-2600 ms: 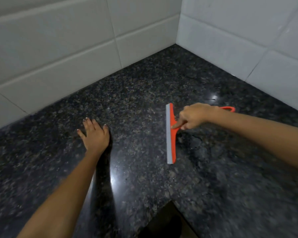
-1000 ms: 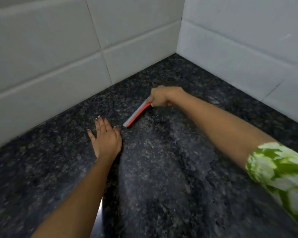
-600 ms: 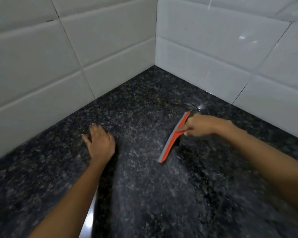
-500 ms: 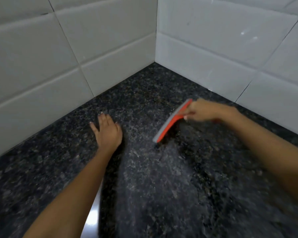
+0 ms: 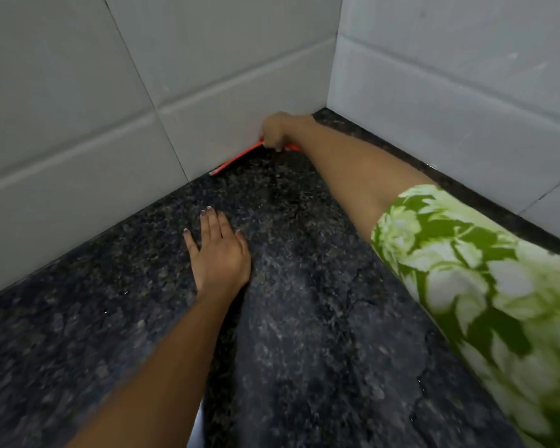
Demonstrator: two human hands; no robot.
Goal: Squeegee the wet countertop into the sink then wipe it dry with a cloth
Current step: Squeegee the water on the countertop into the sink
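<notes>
our right hand (image 5: 277, 130) grips the orange squeegee (image 5: 236, 158) at the far wall's foot, blade seemingly touching the tiles. our left hand (image 5: 219, 253) lies flat, fingers straight, on the near wet countertop (image 5: 304, 318).

No readable text, no label, brand, number or sign on the squeegee (image 5: 236, 158), on the dark speckled counter (image 5: 304, 318), on the white wall tiles (image 5: 207, 76), or on the green floral sleeve (image 5: 482, 286)
</notes>
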